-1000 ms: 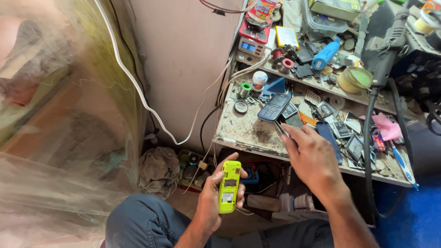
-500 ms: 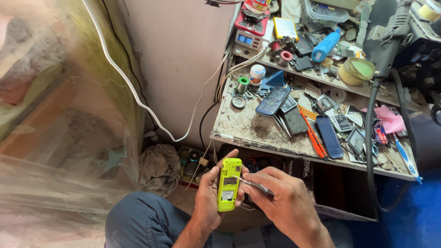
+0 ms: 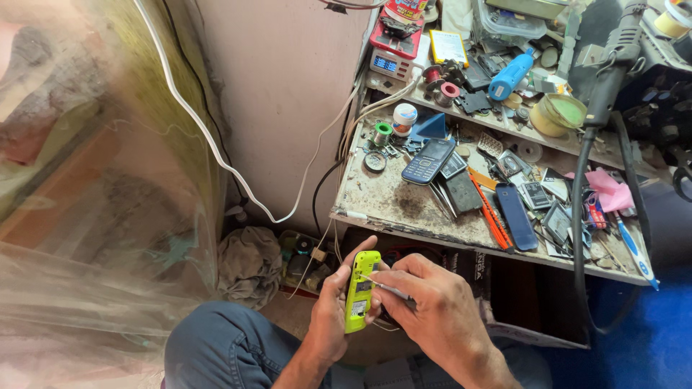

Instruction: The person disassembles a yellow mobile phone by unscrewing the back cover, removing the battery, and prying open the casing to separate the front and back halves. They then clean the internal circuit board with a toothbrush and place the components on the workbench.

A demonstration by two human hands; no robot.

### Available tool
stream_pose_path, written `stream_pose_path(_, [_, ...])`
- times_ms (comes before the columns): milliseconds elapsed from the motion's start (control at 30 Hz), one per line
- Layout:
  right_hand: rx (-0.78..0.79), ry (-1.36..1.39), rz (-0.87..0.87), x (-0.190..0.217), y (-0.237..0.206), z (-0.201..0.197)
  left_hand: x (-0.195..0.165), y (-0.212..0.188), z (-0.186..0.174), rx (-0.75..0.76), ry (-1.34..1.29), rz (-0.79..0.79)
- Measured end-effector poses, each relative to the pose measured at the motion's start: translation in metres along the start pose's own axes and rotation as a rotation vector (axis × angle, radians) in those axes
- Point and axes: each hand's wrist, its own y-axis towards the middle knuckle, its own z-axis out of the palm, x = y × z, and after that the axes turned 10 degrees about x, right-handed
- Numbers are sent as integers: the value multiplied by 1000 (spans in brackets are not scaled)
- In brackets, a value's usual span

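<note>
My left hand (image 3: 330,311) grips a yellow-green mobile phone (image 3: 359,291), held upright over my lap with its opened back facing me. My right hand (image 3: 432,308) holds a thin metal tool (image 3: 383,287) whose tip rests on the phone's upper back. Both hands are close together below the front edge of the workbench (image 3: 389,202).
On the dirty workbench lie a dark keypad phone (image 3: 428,161), a blue phone cover (image 3: 516,216), orange-handled tools (image 3: 491,212), phone parts, a pink cloth (image 3: 610,191) and a toothbrush (image 3: 634,249). A blue cylinder (image 3: 510,75) and solder spools sit further back. White cables (image 3: 216,151) hang along the wall.
My right hand left the workbench with the thin tool and came down to the phone. It has now settled with the tool's tip on the phone's back.
</note>
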Motion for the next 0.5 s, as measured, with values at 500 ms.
stream_pose_path(500, [3, 50, 36, -7, -5, -3, 9, 4, -1, -6, 290, 22])
